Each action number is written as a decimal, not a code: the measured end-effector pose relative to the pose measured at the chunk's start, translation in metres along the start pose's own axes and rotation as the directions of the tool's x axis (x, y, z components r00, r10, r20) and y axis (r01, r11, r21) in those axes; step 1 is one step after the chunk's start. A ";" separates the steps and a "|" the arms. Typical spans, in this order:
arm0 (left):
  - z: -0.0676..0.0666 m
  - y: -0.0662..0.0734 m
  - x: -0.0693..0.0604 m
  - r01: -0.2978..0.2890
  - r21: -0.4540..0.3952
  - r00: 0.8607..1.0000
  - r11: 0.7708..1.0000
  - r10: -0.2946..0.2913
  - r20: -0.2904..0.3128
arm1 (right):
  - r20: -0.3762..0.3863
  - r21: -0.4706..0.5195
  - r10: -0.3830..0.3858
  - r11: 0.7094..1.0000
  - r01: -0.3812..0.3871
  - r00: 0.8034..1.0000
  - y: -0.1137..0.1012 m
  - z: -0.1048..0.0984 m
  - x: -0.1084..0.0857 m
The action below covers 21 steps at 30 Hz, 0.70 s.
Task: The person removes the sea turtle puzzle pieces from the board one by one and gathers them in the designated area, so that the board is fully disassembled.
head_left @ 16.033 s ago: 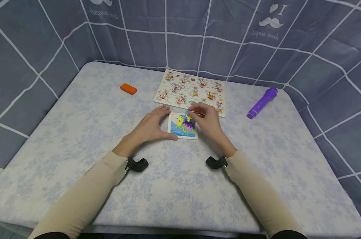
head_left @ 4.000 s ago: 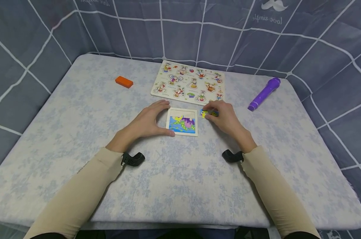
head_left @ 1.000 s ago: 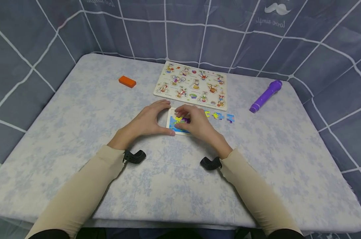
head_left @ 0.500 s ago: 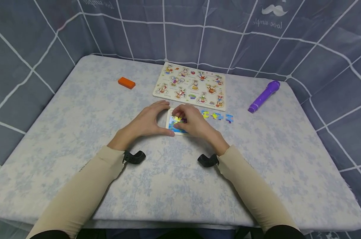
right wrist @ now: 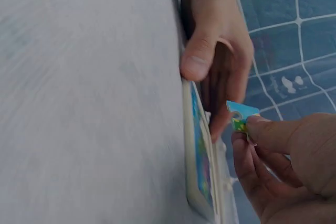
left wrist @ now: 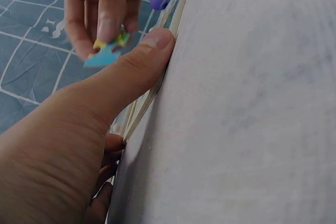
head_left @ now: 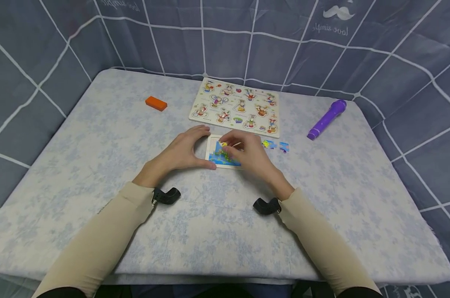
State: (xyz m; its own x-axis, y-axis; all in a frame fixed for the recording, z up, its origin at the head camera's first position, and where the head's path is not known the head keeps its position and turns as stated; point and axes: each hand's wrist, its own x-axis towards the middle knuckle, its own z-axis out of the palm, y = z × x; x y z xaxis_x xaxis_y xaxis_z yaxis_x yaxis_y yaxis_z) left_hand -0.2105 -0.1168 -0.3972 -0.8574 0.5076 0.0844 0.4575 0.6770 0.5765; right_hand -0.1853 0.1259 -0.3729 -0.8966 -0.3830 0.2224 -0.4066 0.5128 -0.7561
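My left hand point(head_left: 184, 152) holds the left side of a small white-framed jigsaw puzzle tray point(head_left: 209, 150), thumb at the near edge and fingers at the far edge. A blue, yellow and green jigsaw piece point(right wrist: 242, 115) is pinched between thumb and fingers of my right hand point(head_left: 252, 154), raised just above the tray. In the left wrist view the same piece point(left wrist: 105, 53) shows beyond my left thumb. Blue and green puzzle parts fill the tray's lower area; my right hand covers its right side. Loose jigsaw pieces point(head_left: 284, 147) lie to the right.
Behind the tray lies a larger wooden picture puzzle board point(head_left: 235, 108). An orange block point(head_left: 156, 103) sits at the back left and a purple toy microphone point(head_left: 326, 120) at the right. A grey-blue gridded curtain point(head_left: 228, 49) surrounds the cloth-covered table point(head_left: 195, 240).
Over the last half second my right hand has lifted a piece from the tray and shifted slightly right. Four seconds ago it was at the loose pieces. My left hand has stayed at the tray.
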 end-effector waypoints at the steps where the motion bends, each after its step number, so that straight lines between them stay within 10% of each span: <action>1: 0.000 0.000 0.000 0.001 0.000 1.000 1.000 -0.001 0.000 | -0.013 0.008 0.011 1.000 -0.011 1.000 0.001 -0.005 -0.003; 11: 0.003 -0.001 0.000 0.006 0.009 1.000 1.000 -0.006 0.006 | -0.107 -0.067 0.202 0.976 -0.209 0.974 0.031 -0.048 -0.035; 21: 0.002 0.001 0.001 0.007 0.009 1.000 1.000 -0.008 0.007 | -0.077 -0.200 0.202 0.956 -0.213 0.976 0.036 -0.055 -0.042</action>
State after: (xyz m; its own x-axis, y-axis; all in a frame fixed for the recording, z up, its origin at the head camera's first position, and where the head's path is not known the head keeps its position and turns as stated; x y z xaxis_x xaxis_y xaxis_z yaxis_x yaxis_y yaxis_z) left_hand -0.2105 -0.1149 -0.3980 -0.8592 0.5062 0.0744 0.4532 0.6855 0.5699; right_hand -0.1721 0.2027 -0.3757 -0.9710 -0.2111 0.1123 -0.2327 0.7259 -0.6473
